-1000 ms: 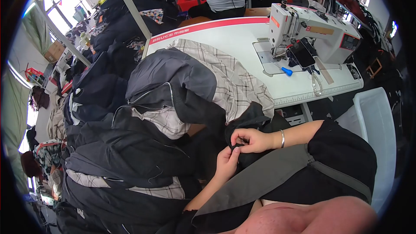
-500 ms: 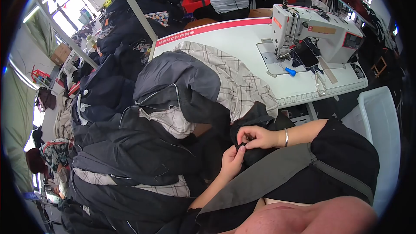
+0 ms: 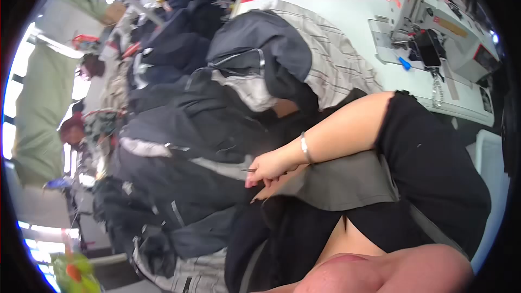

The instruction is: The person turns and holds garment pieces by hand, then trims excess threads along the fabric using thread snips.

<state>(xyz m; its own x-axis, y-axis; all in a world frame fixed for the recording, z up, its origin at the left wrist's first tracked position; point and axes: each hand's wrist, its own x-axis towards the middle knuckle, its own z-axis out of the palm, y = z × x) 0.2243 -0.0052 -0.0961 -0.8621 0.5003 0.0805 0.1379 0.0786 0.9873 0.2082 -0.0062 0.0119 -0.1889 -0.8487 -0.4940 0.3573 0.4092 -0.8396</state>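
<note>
No bins or boxes clearly readable at this moment; the frame is motion-blurred. Pile of dark jackets (image 3: 190, 130) with plaid lining heaped at the person's left, spilling from the white sewing table (image 3: 347, 11) down toward the floor. Sewing machine (image 3: 434, 16) stands at the table's far right, a blue-handled tool (image 3: 405, 64) lying on the table just beside it. Right hand (image 3: 268, 167), bracelet (image 3: 304, 148) on the wrist, is reached across the body, fingers curled narrow; a thin dark sliver shows at its fingertips, too blurred to identify. Left hand (image 3: 274, 187) lies mostly hidden just beneath the right; its grip cannot be told. Both rest on the dark garment (image 3: 282, 233) across the lap, against the jacket pile.
</note>
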